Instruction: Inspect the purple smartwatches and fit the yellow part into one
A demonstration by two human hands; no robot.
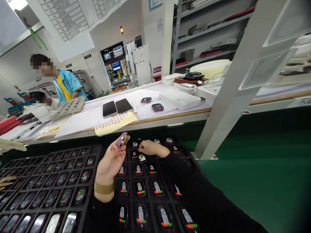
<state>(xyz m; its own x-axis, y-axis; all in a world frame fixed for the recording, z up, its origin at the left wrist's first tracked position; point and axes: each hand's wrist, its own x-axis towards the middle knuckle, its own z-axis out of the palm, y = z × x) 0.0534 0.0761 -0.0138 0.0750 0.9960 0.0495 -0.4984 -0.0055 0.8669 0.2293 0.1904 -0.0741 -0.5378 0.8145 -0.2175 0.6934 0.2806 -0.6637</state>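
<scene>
My left hand (110,161) is raised over a black tray (187,153) and pinches a small purple device (122,139) with a yellow strip on it between thumb and fingers. My right hand (152,148) lies knuckles-up just to its right, fingers curled down onto a small screened device (142,158) in one of the tray's pockets. The tray holds several such devices with lit screens. A second black tray (95,149) of the same devices lies to the left.
Behind the trays runs a white workbench (170,117) with two dark phones (116,107), a yellow label sheet (115,122), two loose purple devices and a white tray. Two other people work at the far left. A grey post (228,94) rises at the right.
</scene>
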